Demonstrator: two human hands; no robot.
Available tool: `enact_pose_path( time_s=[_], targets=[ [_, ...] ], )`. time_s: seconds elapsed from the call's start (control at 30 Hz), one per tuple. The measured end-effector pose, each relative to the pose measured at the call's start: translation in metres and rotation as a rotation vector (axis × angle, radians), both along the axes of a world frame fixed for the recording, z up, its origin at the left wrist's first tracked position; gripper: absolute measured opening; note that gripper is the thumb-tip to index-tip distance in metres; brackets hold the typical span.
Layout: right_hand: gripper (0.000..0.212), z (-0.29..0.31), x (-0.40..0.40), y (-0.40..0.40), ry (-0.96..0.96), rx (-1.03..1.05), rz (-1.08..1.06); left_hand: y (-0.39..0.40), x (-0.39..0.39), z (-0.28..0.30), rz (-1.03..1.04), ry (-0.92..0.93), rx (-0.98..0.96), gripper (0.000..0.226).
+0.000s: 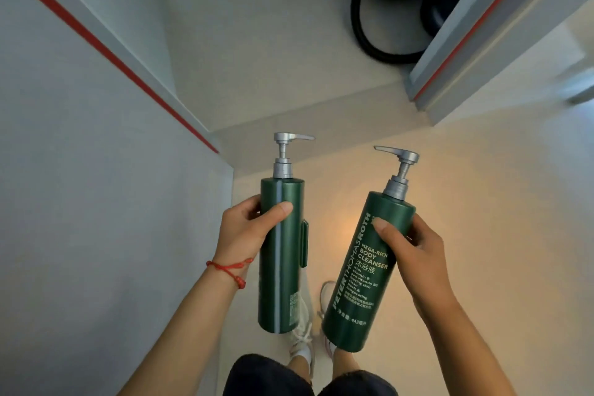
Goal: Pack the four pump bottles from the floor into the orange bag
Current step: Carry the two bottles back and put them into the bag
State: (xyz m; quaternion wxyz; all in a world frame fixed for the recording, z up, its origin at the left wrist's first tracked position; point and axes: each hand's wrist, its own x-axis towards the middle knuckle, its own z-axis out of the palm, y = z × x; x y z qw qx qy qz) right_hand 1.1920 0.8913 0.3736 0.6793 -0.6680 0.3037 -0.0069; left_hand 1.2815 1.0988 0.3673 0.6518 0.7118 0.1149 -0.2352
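Observation:
Two dark green pump bottles with silver pump heads are held up in front of me, above the floor. My left hand (247,228) grips the left pump bottle (282,270), which stands upright with its plain back and a small side clip facing me. My right hand (411,254) grips the right pump bottle (360,280), tilted to the right, its white "body cleanser" label facing me. The two bottles are apart. No orange bag and no other pump bottles are in view.
A pale wall with a red stripe (106,51) closes in on the left. A white door or panel with a red edge (482,29) stands at the upper right. Dark objects with a black hose (363,29) lie on the floor ahead. My shoes (305,331) are below.

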Motion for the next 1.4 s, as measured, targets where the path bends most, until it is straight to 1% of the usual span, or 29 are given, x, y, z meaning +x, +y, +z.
enact_pose_path(
  time_s=[0.07, 0.17, 0.3, 0.57, 0.67, 0.73, 0.8, 0.87, 1.13, 1.3, 1.4],
  targets=[
    [0.022, 0.023, -0.011, -0.006, -0.010, 0.002, -0.041, -0.009, -0.002, 0.023, -0.032, -0.023, -0.018, 0.035],
    [0.013, 0.049, -0.031, -0.019, 0.002, 0.014, -0.109, -0.028, -0.010, 0.051, -0.093, -0.029, -0.019, 0.026],
    [0.011, 0.081, -0.055, -0.045, 0.003, -0.008, -0.176, -0.065, -0.023, 0.082, -0.175, -0.033, 0.002, 0.012],
    [0.013, 0.143, -0.121, -0.125, -0.038, -0.058, -0.349, -0.168, -0.055, 0.138, -0.338, -0.069, -0.038, 0.011],
    [0.014, 0.161, -0.150, -0.155, -0.052, -0.075, -0.447, -0.215, -0.068, 0.155, -0.416, -0.101, -0.047, 0.011],
    [0.014, 0.164, -0.154, -0.162, -0.046, -0.080, -0.463, -0.229, -0.070, 0.160, -0.447, -0.111, -0.045, 0.011],
    [0.015, 0.182, -0.190, -0.188, -0.055, -0.101, -0.618, -0.278, -0.091, 0.180, -0.601, -0.132, -0.066, 0.009],
    [0.015, 0.184, -0.194, -0.192, -0.061, -0.107, -0.644, -0.291, -0.094, 0.183, -0.630, -0.150, -0.071, 0.008],
    [0.014, 0.214, -0.257, -0.233, -0.053, -0.151, -1.060, -0.409, -0.132, 0.200, -0.987, -0.154, -0.119, 0.005],
    [0.015, 0.230, -0.290, -0.242, -0.020, -0.182, -1.352, -0.475, -0.157, 0.211, -1.266, -0.137, -0.135, 0.006],
    [0.015, 0.234, -0.304, -0.240, -0.007, -0.191, -1.510, -0.510, -0.174, 0.220, -1.420, -0.137, -0.161, 0.011]
  ],
)
